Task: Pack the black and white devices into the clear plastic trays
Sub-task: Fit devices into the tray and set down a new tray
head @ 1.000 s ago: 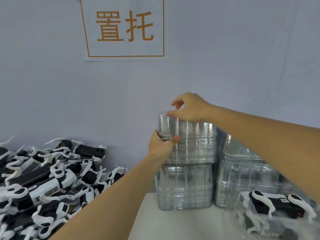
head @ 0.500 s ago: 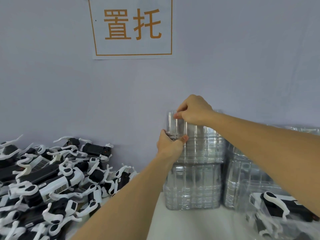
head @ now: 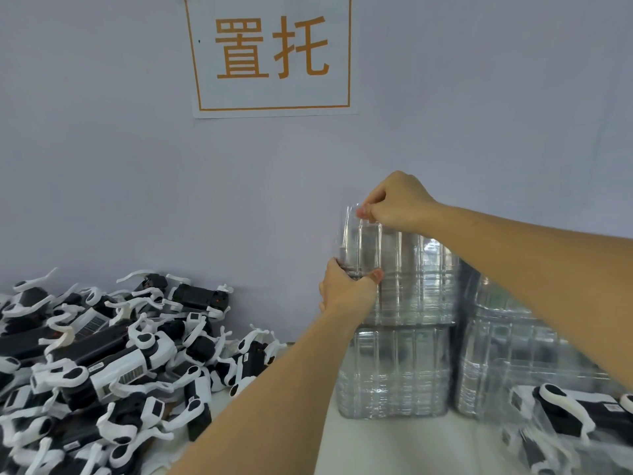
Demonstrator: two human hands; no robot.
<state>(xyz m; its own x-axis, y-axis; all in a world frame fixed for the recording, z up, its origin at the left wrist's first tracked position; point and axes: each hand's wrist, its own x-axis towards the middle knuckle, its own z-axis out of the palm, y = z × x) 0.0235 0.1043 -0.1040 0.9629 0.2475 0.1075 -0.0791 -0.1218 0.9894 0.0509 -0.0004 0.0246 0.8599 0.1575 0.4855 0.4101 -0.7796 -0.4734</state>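
Note:
A tall stack of clear plastic trays [head: 407, 303] stands against the wall at centre right. My left hand [head: 346, 289] grips the stack's left side, thumb across its front. My right hand [head: 394, 204] pinches the rim of the top tray [head: 352, 234] at its upper left corner, and that tray stands slightly proud of the stack. A heap of black and white devices [head: 102, 365] covers the table on the left. One device [head: 568, 413] lies in a clear tray at the lower right.
A second stack of clear trays [head: 507, 354] stands right of the first, partly behind my right forearm. A paper sign [head: 274, 53] with orange characters hangs on the pale wall. White table surface [head: 394, 447] shows in front of the stacks.
My right hand has curled from resting on the stack's top into a pinch on the top tray's rim, and that corner has risen. My left hand keeps its grip.

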